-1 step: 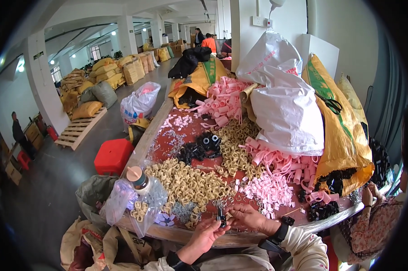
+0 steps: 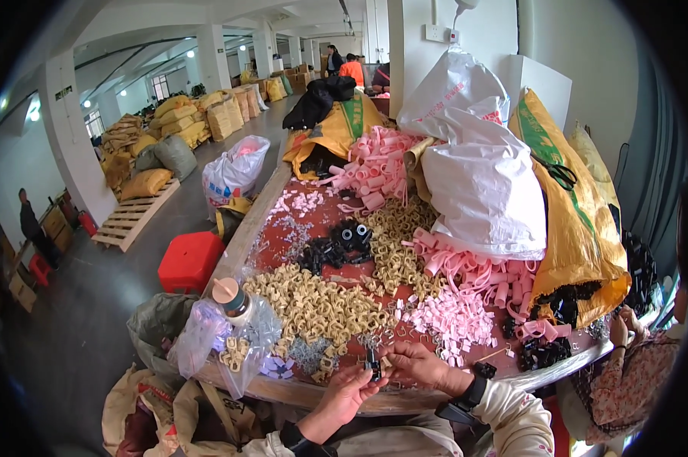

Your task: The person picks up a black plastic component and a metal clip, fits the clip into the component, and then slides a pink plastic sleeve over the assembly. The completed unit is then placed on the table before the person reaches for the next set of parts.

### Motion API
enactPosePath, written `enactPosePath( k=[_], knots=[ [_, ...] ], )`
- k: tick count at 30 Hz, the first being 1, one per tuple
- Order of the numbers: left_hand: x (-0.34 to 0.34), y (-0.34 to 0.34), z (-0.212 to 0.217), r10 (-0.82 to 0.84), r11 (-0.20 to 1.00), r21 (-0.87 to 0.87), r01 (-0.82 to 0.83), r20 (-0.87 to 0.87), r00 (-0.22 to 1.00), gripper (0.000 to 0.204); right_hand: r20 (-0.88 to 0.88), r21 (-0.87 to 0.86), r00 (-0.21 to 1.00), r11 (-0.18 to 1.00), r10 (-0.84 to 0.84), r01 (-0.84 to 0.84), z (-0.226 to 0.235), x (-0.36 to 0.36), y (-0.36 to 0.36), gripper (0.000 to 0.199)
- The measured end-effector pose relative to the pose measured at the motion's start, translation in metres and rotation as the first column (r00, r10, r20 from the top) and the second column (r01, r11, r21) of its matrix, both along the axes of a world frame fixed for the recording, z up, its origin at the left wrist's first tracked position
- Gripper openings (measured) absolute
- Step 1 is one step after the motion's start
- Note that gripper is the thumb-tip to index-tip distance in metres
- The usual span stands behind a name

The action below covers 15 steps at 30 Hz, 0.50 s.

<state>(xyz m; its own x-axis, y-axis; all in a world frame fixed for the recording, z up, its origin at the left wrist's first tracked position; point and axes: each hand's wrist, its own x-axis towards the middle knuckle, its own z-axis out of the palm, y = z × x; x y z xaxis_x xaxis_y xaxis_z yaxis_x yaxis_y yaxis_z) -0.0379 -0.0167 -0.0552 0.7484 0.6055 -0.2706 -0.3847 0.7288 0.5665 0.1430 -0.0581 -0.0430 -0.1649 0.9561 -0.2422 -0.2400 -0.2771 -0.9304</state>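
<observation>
Over the near edge of the table, my left hand (image 2: 352, 392) is closed around a small black plastic part (image 2: 373, 367), held upright between thumb and fingers. My right hand (image 2: 422, 367) meets it from the right, its thumb and forefinger pinched. What looks like a small tan plastic piece (image 2: 387, 363) shows at those fingertips, against or very close to the black part; I cannot tell whether they are joined. Just beyond my hands lie a heap of tan plastic pieces (image 2: 313, 305), small metal pieces (image 2: 310, 356) and a heap of small pink pieces (image 2: 458, 324).
A capped bottle (image 2: 233, 299) and clear plastic bag (image 2: 260, 327) stand at the table's left edge. Pink tubular parts (image 2: 378, 171), black parts (image 2: 332, 251), a white sack (image 2: 485, 190) and a yellow sack (image 2: 580, 236) cover the far side. Another person's hand (image 2: 626, 327) is at right.
</observation>
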Motion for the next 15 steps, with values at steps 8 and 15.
enactPosePath(
  k=[8, 15],
  knots=[
    [0.004, -0.003, 0.004, 0.001, 1.000, 0.023, -0.001, -0.031, 1.000, 0.014, 0.014, 0.074, 0.986, 0.984, -0.165, 0.163, 0.016, 0.003, -0.010, 0.014],
    [0.007, -0.008, -0.002, -0.058, 0.996, 0.066, 0.062, -0.059, 0.997, 0.021, 0.124, 0.207, 0.982, 0.972, -0.140, 0.113, 0.020, 0.004, -0.024, 0.014]
  ],
)
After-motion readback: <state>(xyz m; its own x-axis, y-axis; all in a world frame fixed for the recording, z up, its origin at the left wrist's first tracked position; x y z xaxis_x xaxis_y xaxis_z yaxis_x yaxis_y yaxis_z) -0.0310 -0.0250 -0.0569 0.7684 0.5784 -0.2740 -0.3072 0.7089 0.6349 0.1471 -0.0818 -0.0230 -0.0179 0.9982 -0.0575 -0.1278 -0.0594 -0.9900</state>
